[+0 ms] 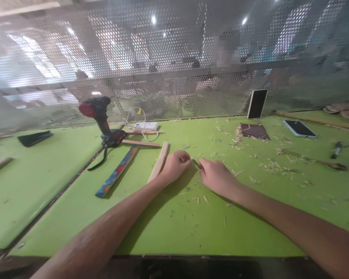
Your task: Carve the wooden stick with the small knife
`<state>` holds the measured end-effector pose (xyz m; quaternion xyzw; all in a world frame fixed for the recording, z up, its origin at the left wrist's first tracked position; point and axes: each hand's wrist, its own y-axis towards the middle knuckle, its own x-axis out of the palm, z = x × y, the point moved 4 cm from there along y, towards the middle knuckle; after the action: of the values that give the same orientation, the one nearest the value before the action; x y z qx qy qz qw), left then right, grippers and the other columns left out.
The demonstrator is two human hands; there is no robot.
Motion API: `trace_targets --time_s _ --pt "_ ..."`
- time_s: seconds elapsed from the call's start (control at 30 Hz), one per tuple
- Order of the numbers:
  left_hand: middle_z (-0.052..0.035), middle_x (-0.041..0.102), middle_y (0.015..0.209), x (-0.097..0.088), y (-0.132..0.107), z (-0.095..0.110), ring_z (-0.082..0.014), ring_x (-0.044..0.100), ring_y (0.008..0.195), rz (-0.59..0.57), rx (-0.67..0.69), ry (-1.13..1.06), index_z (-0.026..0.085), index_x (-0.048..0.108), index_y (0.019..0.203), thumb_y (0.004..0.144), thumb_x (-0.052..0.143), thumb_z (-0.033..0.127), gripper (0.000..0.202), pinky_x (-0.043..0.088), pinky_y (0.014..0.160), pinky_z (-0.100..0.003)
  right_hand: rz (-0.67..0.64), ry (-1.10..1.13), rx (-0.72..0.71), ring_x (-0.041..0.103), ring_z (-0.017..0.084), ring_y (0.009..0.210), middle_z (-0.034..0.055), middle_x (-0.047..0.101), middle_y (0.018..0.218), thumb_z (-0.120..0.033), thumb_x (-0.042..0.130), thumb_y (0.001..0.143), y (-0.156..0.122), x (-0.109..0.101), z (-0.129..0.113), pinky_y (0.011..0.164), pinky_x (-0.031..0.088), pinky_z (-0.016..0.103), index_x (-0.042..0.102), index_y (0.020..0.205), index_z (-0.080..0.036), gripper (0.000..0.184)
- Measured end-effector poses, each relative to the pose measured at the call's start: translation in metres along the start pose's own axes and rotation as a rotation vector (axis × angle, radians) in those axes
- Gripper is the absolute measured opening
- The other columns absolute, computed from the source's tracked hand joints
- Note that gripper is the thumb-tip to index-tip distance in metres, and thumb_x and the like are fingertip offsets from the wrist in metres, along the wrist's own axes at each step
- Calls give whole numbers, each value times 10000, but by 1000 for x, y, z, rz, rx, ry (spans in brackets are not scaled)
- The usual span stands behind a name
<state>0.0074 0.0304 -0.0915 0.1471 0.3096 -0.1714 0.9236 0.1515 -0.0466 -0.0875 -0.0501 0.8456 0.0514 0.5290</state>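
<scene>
My left hand (pixel 175 166) is over the green tabletop, thumb and fingertips curled together in a pinch; what lies in the pinch is too small to name. Close to its right, my right hand (pixel 219 176) grips a thin, dark, rod-like piece (pixel 195 162) whose tip points at the left fingertips. Whether the left fingers touch that tip, I cannot tell. A pale wood strip (pixel 159 162) lies beside my left hand, partly behind the wrist. Further left rests a flat stick (pixel 116 172) painted blue and red. Curled wood shavings (pixel 206 199) are scattered around both hands.
A cordless drill (pixel 101 122) stands on its battery near a white power strip (pixel 145 126) with a cable. Toward the right are brown sandpaper (pixel 254 131), a phone (pixel 300 128), a propped-up screen (pixel 257 104), a wooden spoon (pixel 317 159) and a marker (pixel 336 150). A perforated screen (pixel 174 89) borders the back.
</scene>
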Motion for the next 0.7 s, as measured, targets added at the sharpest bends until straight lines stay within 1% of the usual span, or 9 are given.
trace_targets --time_s 0.13,0.27,0.37,0.47,0.6,0.7 --pt "-5 666 720 0 -2 -4 -136 587 634 -30 -4 -73 165 717 837 855 662 128 69 443 601 -243 42 78 -16 587 133 491 48 645 675 -59 460 963 1 -5 1 426 448 239 663 955 -126 214" --pt "-15 683 803 -2 -7 -5 -128 595 655 -27 19 -93 172 695 836 828 638 96 95 443 581 -235 100 125 -34 579 134 490 47 651 692 -102 469 977 2 -6 11 430 453 252 648 931 -155 191" --pt "-14 677 753 -2 -11 -1 -135 599 630 -65 11 -87 174 675 846 828 600 67 133 437 552 -238 154 135 -57 568 137 484 48 660 694 -139 459 986 5 -8 24 431 453 261 664 951 -172 210" --pt "-17 678 734 -2 -14 6 -146 611 653 -69 38 -19 177 651 814 819 604 36 149 458 577 -247 166 153 -63 577 154 498 62 676 708 -209 456 1007 7 -8 34 434 455 280 687 967 -175 237" --pt "-20 682 784 0 -16 8 -144 616 687 -45 83 97 179 621 798 826 632 33 149 476 612 -251 126 173 -1 610 188 527 85 703 756 -209 478 991 9 -5 39 463 479 317 711 1059 -160 247" --pt "-25 695 846 1 -16 6 -134 622 693 -51 103 108 178 630 840 839 631 27 151 491 620 -246 138 171 0 613 196 534 83 706 759 -222 501 986 9 -6 38 479 483 324 712 1157 -158 279"
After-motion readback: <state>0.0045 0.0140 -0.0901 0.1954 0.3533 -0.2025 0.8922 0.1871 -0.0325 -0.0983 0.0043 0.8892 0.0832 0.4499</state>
